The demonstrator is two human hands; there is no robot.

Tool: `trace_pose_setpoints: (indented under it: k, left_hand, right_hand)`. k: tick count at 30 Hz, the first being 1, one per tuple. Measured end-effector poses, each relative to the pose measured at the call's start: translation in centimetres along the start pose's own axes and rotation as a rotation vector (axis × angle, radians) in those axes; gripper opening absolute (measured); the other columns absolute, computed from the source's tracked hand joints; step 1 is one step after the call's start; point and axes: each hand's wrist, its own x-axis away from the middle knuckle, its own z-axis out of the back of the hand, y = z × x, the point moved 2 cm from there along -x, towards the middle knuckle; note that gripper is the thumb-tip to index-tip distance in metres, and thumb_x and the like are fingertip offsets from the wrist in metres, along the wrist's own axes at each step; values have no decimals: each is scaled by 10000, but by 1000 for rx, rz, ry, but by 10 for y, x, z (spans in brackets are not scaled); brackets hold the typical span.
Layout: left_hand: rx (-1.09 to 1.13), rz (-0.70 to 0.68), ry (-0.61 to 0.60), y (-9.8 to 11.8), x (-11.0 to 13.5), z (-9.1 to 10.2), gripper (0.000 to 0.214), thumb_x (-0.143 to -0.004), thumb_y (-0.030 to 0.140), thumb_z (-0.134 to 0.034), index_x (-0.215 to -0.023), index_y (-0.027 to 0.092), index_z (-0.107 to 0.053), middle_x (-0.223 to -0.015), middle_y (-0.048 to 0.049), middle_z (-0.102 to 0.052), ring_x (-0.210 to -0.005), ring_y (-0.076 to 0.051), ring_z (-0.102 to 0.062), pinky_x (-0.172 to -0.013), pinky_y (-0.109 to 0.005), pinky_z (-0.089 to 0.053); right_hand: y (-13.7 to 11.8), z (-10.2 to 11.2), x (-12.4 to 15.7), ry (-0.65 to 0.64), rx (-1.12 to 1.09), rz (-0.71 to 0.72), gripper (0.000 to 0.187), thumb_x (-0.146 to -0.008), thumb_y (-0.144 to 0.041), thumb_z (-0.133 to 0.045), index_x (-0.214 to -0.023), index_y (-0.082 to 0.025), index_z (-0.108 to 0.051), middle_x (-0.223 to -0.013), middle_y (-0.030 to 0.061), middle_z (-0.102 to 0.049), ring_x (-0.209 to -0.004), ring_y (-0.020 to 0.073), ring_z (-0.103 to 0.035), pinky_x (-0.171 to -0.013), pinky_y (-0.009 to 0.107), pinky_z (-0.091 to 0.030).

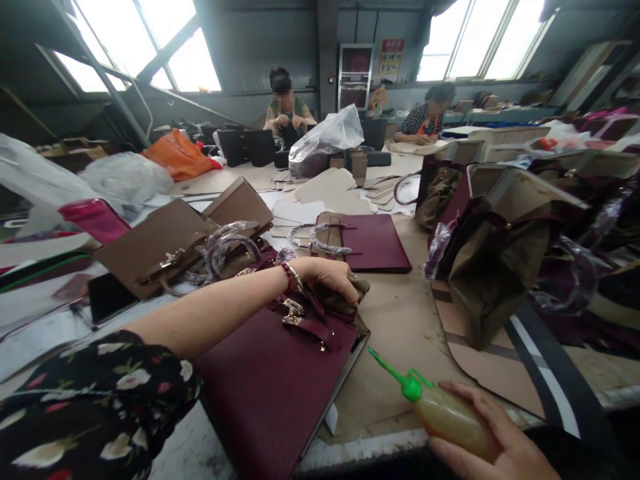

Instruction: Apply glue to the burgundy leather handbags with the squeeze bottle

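Observation:
A burgundy leather handbag (270,387) lies flat on the table in front of me, with a metal clasp (293,312) on its strap. My left hand (327,275) reaches over the bag's top edge, its fingers curled round the olive-brown lining (345,300) at the opening. My right hand (493,437) at the lower right holds a glue squeeze bottle (445,415) of yellowish liquid. Its green nozzle (393,373) points up and left toward the bag, a short way off it.
Another burgundy bag (375,241) lies beyond, tan bags (160,243) to the left, olive-lined bags (493,267) on the right. A black phone (107,297) rests at left. Two people sit working at the table's far end, near plastic sacks (327,137). Cardboard (400,320) covers the table.

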Motion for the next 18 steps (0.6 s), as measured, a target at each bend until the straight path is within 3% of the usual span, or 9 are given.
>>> trace_pose_setpoints:
  k: [8, 14, 18]
  left_hand:
    - [-37, -1, 16, 2, 0, 4, 269, -570, 385, -669, -694, 147, -644, -685, -10, -628, -553, -132, -547, -455, -221, -434]
    - [-27, 4, 1, 2, -5, 5, 259, -567, 359, -672, -687, 131, -647, -670, -16, -618, -541, -128, -538, -452, -223, -433]
    - [20, 4, -41, 1, -8, 3, 240, -577, 345, -655, -686, 131, -646, -668, -12, -619, -537, -123, -542, -463, -221, -447]
  right_hand:
    - [11, -7, -9, 45, 76, 84, 419, -606, -466, -655, -962, -244, -673, -977, 56, -686, -863, 258, -666, -700, 319, -563]
    - [17, -14, -21, 86, 111, 233, 401, -646, -419, -676, -1005, -240, -656, -945, 51, -666, -859, 223, -666, -705, 292, -566]
    - [19, -18, -29, 183, 116, 320, 396, -678, -429, -659, -1028, -243, -647, -943, 62, -607, -838, 223, -647, -702, 317, -558]
